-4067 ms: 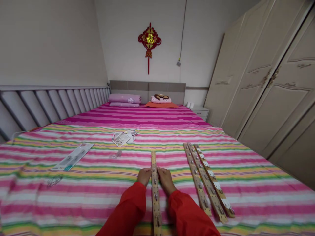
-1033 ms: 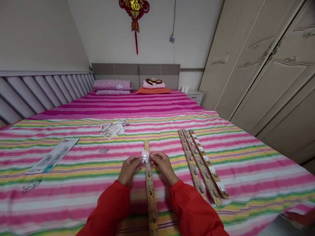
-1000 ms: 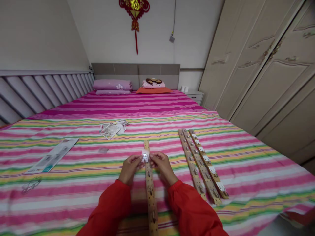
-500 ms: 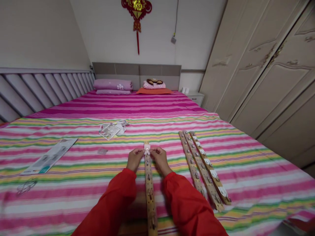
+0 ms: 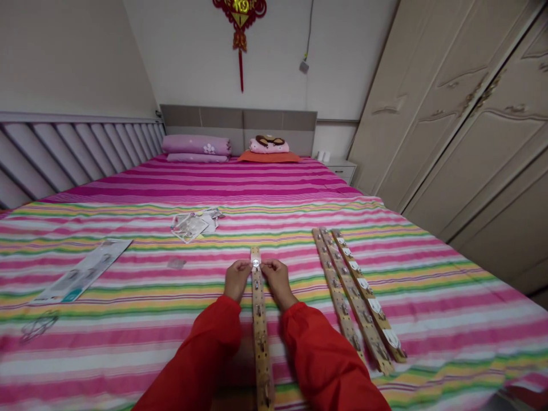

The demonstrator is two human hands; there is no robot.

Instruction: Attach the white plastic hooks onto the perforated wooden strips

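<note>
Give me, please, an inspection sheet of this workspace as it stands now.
Surface: striped bed cover, flat.
Job's things: wooden strip with hooks lies lengthwise between the hands; white hook pad at its far end; three more strips side by side to the right.
Clutter: packaging card, torn wrappers, clear wrapper on the left.
Grippers: left hand and right hand both pinch the white hook pad.
Cables: cord hangs down the far wall.
Surroundings: wardrobe right, pillows and headboard beyond.

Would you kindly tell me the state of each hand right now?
Left hand: closed, pinching the small white hook over the wooden strip.
Right hand: closed, pinching the same hook.
</note>
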